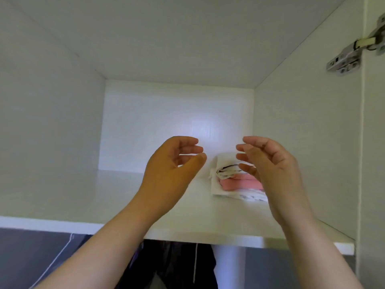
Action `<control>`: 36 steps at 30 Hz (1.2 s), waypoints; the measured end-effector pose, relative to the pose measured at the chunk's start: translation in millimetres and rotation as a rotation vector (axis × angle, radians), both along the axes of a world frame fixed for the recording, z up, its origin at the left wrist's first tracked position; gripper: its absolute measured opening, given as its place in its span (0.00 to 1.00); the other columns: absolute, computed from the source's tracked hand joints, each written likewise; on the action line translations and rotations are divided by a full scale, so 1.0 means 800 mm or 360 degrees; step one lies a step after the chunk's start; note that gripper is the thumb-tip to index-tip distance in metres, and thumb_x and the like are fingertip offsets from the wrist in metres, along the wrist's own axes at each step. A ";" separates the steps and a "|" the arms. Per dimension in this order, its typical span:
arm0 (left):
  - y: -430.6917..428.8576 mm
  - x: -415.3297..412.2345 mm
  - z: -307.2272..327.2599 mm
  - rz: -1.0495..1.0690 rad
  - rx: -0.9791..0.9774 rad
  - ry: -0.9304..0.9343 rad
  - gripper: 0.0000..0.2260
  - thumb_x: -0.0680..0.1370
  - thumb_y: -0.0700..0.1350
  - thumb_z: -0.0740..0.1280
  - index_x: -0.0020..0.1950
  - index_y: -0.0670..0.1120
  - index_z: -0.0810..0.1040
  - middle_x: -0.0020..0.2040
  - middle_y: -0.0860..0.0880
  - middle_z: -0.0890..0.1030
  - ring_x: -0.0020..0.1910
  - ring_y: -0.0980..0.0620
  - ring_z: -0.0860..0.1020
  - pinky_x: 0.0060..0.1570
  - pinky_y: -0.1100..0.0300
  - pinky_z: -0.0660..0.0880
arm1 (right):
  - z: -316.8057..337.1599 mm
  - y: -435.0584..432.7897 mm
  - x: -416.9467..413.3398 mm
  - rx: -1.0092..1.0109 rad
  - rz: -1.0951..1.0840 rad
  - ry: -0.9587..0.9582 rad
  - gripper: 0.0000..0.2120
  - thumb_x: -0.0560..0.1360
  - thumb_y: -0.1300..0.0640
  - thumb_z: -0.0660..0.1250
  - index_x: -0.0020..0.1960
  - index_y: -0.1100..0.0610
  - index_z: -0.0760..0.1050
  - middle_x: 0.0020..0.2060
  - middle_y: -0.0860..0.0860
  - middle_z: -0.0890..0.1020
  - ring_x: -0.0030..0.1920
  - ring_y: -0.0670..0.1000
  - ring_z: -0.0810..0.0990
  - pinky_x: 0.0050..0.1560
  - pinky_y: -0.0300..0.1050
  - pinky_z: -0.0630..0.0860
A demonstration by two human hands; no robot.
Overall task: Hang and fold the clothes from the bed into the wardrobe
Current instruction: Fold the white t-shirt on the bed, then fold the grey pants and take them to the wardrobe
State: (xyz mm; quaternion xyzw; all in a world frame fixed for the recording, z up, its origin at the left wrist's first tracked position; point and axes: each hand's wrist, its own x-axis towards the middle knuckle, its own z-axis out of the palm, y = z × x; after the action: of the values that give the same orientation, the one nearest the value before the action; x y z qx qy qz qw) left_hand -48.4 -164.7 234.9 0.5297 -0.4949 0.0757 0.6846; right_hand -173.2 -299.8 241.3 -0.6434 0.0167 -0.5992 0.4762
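Note:
A small stack of folded clothes (233,180), white with a pink piece in the middle, lies on the upper wardrobe shelf (83,197) toward the right side. My left hand (173,165) hovers above the shelf just left of the stack, fingers loosely curved and holding nothing. My right hand (268,161) is raised in front of the stack's right part and hides it; its fingers are relaxed and hold nothing. The two hands face each other, a small gap apart.
The compartment has white walls, a back panel (166,126) and a ceiling. A metal door hinge (350,53) sits on the right wall. Below the shelf hang dark garments (177,265); a white one (229,265) is beside them.

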 end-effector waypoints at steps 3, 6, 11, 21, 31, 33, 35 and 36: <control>0.023 -0.017 -0.015 0.0097 -0.0003 0.0106 0.11 0.75 0.40 0.70 0.56 0.50 0.79 0.50 0.54 0.84 0.49 0.54 0.82 0.55 0.57 0.78 | -0.012 0.011 -0.003 -0.0036 0.0142 0.0041 0.07 0.77 0.60 0.67 0.54 0.54 0.80 0.46 0.52 0.85 0.46 0.49 0.85 0.46 0.42 0.83; 0.056 -0.028 -0.028 0.0205 0.0021 0.0149 0.10 0.75 0.38 0.70 0.55 0.49 0.79 0.50 0.51 0.84 0.49 0.49 0.82 0.58 0.52 0.78 | -0.017 0.031 0.001 -0.0071 0.0278 0.0009 0.07 0.78 0.59 0.66 0.54 0.52 0.80 0.47 0.49 0.86 0.47 0.49 0.85 0.46 0.41 0.82; 0.140 -0.034 -0.034 0.0461 -0.0026 0.0169 0.10 0.75 0.38 0.70 0.54 0.48 0.80 0.49 0.49 0.84 0.51 0.44 0.81 0.59 0.46 0.77 | -0.020 0.098 0.030 -0.0144 0.0576 0.0062 0.07 0.77 0.60 0.68 0.53 0.51 0.80 0.46 0.48 0.86 0.46 0.48 0.84 0.45 0.39 0.81; 0.387 -0.075 -0.048 0.1087 -0.0055 0.0157 0.09 0.76 0.37 0.70 0.55 0.46 0.79 0.49 0.49 0.84 0.49 0.50 0.82 0.55 0.51 0.78 | -0.039 0.333 0.088 -0.0208 0.1290 0.0102 0.07 0.77 0.60 0.67 0.53 0.53 0.80 0.47 0.53 0.85 0.47 0.49 0.84 0.50 0.42 0.81; 0.626 -0.154 -0.071 0.1746 -0.0044 0.0102 0.10 0.76 0.38 0.70 0.55 0.48 0.79 0.49 0.50 0.85 0.48 0.49 0.83 0.53 0.48 0.80 | -0.066 0.599 0.095 -0.0217 0.2018 0.0025 0.10 0.72 0.52 0.68 0.53 0.52 0.79 0.46 0.51 0.85 0.46 0.48 0.84 0.47 0.41 0.81; 0.666 -0.165 -0.073 0.1860 -0.0072 0.0112 0.10 0.76 0.38 0.70 0.55 0.47 0.79 0.49 0.50 0.85 0.48 0.49 0.83 0.54 0.47 0.80 | -0.066 0.642 0.095 -0.0231 0.2132 0.0044 0.08 0.75 0.54 0.69 0.53 0.53 0.79 0.47 0.51 0.85 0.47 0.49 0.84 0.47 0.40 0.81; 0.699 -0.172 -0.076 0.1969 -0.0096 0.0122 0.10 0.75 0.41 0.73 0.55 0.48 0.79 0.49 0.50 0.85 0.48 0.50 0.83 0.55 0.47 0.80 | -0.068 0.679 0.098 -0.0252 0.2234 0.0066 0.06 0.78 0.58 0.68 0.54 0.54 0.79 0.46 0.52 0.85 0.47 0.49 0.84 0.48 0.41 0.80; 0.710 -0.175 -0.077 0.2015 -0.0104 0.0128 0.11 0.73 0.44 0.72 0.54 0.49 0.80 0.49 0.51 0.85 0.48 0.51 0.83 0.56 0.47 0.79 | -0.070 0.691 0.101 -0.0263 0.2266 0.0073 0.06 0.78 0.59 0.67 0.54 0.54 0.79 0.47 0.52 0.85 0.47 0.50 0.84 0.48 0.41 0.81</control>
State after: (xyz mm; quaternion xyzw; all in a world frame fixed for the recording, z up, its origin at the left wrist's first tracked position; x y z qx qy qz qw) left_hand -188.0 403.1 173.5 0.7011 -0.0572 0.4610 0.5410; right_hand -92.8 253.3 185.6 -0.5445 -0.4426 -0.1286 0.7008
